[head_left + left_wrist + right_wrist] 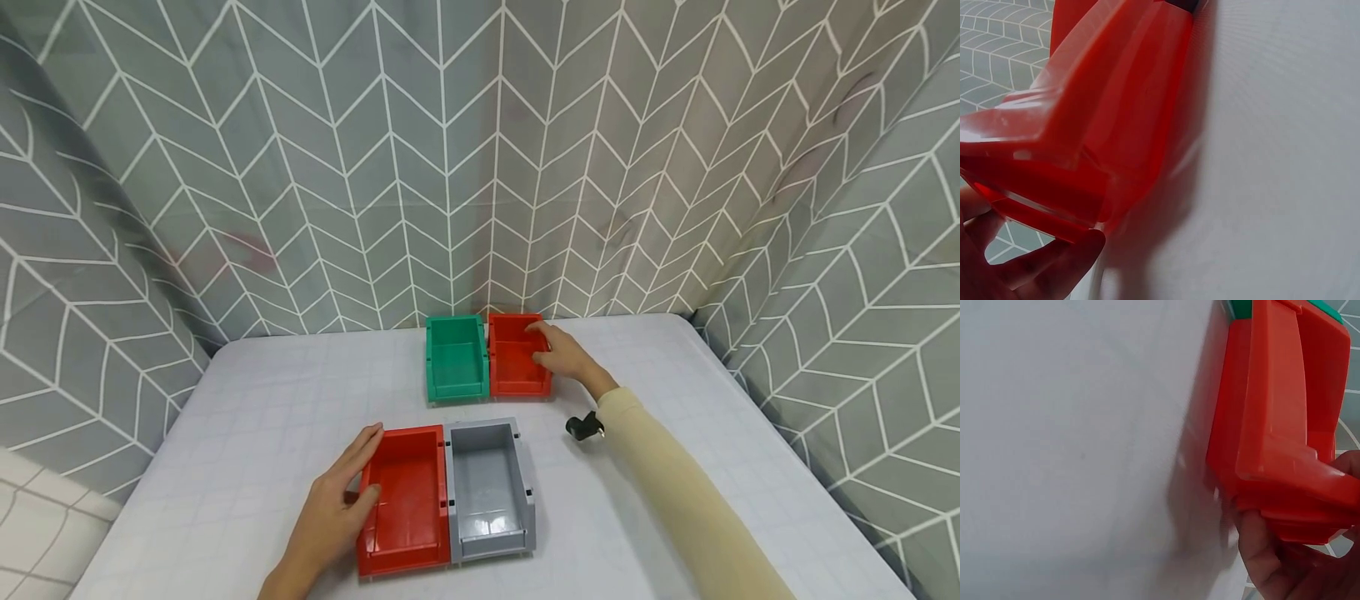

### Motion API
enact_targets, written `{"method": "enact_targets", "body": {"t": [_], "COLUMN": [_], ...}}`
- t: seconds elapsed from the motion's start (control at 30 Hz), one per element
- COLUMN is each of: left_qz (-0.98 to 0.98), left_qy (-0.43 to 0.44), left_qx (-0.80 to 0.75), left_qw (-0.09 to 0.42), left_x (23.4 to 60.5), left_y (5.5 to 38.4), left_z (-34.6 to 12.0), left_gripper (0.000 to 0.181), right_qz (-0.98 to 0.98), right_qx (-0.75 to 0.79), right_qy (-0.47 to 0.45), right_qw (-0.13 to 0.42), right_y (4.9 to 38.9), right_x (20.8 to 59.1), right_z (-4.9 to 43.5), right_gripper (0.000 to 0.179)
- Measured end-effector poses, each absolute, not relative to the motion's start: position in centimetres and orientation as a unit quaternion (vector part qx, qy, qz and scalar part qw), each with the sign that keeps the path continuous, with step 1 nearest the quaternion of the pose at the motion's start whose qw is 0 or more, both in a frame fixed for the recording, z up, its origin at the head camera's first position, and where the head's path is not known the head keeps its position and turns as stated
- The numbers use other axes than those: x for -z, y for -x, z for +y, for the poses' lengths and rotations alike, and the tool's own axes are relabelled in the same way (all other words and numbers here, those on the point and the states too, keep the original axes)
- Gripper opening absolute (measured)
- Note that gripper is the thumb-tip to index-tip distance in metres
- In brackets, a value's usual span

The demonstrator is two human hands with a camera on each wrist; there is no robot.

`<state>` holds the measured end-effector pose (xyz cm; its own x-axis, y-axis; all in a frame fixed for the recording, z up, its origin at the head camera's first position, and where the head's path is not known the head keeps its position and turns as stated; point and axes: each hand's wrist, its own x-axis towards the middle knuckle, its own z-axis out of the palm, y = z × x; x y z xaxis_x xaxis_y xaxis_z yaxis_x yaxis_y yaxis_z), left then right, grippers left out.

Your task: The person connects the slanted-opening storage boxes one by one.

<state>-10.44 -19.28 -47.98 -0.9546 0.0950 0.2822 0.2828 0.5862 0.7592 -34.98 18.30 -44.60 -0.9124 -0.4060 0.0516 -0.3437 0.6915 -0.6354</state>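
Observation:
My left hand grips the left wall of a red plastic bin at the near middle of the table. Joined along that bin's right side is a grey bin. Farther back, a second red bin stands right beside a green bin. My right hand holds this far red bin by its right wall. In the left wrist view, fingertips lie against the end of the near red bin. The right wrist view has fingers bent at the far red bin's underside edge.
A small black object lies on the white-covered table, close to my right sleeve. Grey patterned curtains hang behind the table's back edge and at both sides.

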Motion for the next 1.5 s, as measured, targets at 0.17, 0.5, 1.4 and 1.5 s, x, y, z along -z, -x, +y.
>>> {"method": "enact_targets", "body": {"t": [0.17, 0.5, 1.4, 1.5], "left_qz": [-0.886, -0.891, -0.887, -0.888], "left_qy": [0.106, 0.114, 0.114, 0.114], "left_qx": [0.438, 0.422, 0.427, 0.426], "left_qw": [0.109, 0.127, 0.134, 0.135], "left_x": [47.9, 47.5, 47.3, 47.3], "left_y": [10.4, 10.4, 10.3, 10.3], "left_z": [-19.2, -19.6, -20.0, -20.1], "left_gripper": [0.071, 0.071, 0.07, 0.07], "right_qz": [0.918, 0.913, 0.89, 0.887], "right_qx": [0.348, 0.357, 0.41, 0.411], "right_qy": [0.188, 0.197, 0.192, 0.197], "right_qw": [0.036, 0.006, -0.058, -0.065], "right_y": [34.8, 33.0, 26.6, 25.9], "right_x": [44.6, 43.3, 39.6, 39.3], "right_z": [18.3, 18.9, 19.6, 19.7], "right_gripper": [0.054, 0.052, 0.064, 0.064]}}
